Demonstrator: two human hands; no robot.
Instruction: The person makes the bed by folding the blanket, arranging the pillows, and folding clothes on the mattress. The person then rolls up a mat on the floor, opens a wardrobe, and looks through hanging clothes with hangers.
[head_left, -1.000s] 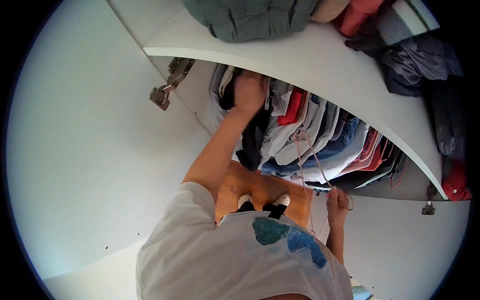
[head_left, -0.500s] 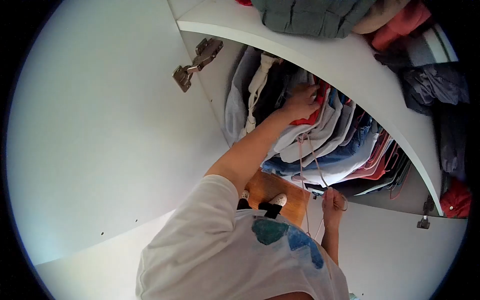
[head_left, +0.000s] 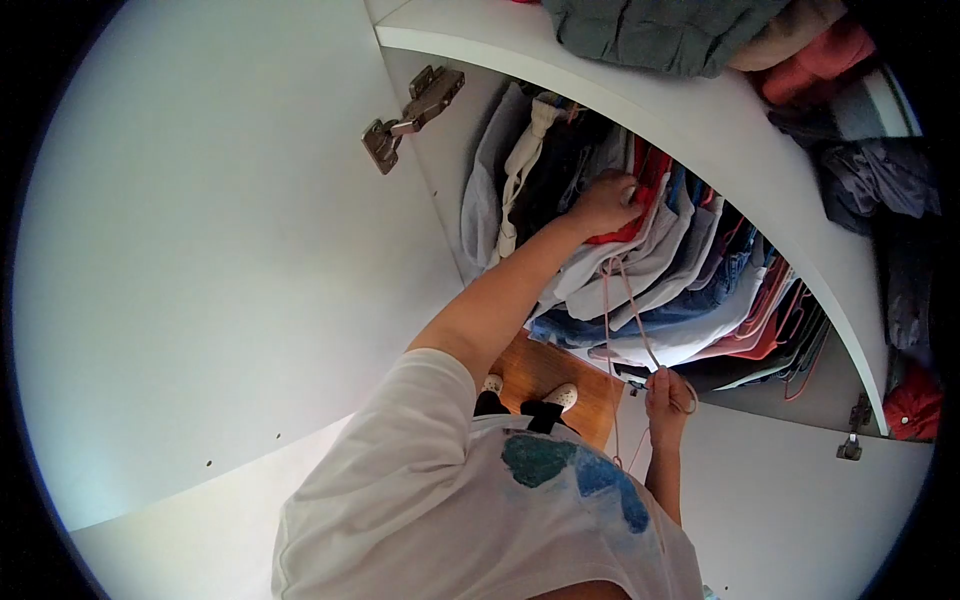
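My left hand (head_left: 606,205) reaches into the wardrobe among the hanging clothes. Its fingers are curled on a red garment (head_left: 652,172), which shows just beyond them. Light grey and white garments (head_left: 640,262) hang right beside that hand. Lower down, my right hand (head_left: 667,402) is closed around thin pink hangers (head_left: 634,312), with no clothing seen on them. The upper end of the hangers lies in front of the grey garments, and a looped part sticks out beside my right fingers.
A curved-looking white shelf (head_left: 640,105) runs above the clothes, bearing folded dark green trousers (head_left: 665,35) and other clothing. An open white door (head_left: 220,240) with a metal hinge (head_left: 410,118) stands at left. Several hangers (head_left: 800,310) hang at the right end.
The view has shifted slightly, so the wardrobe sits a little further right. My left fingers are curled more at the red garment, and more red shows. My right hand still holds the hangers.
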